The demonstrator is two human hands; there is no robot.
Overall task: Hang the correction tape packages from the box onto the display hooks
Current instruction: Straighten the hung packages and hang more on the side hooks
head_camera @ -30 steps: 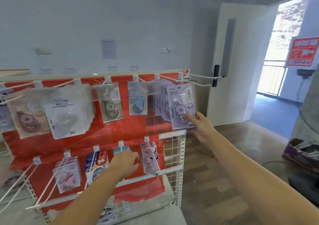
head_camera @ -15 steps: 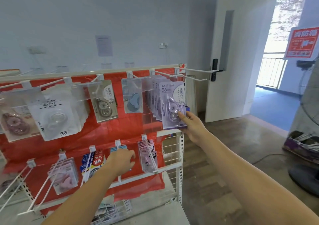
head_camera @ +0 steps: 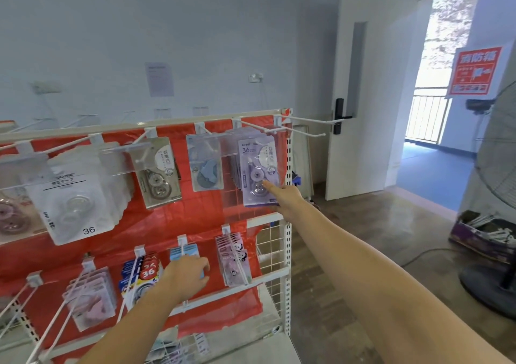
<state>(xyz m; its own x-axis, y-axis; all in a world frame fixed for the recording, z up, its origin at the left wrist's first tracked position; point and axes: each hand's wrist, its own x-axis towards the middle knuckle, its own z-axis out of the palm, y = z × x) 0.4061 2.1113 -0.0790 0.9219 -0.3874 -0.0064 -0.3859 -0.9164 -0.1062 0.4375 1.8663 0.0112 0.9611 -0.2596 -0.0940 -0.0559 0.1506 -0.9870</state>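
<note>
Head view: right hand point(head_camera: 287, 200) pinches the light, stiff lavender correction tape package point(head_camera: 258, 172) by its lower edge at the rack's top-right corner, while left hand point(head_camera: 187, 275) curls on blue packages point(head_camera: 184, 252).

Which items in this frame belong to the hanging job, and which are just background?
Job:
purple package, pinched by right hand
empty hook
blue packages, touched by left hand

Background:
door
fan
red sign

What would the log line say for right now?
right hand pinches purple package on top-row hook | left hand grips blue packages, lower row
</note>
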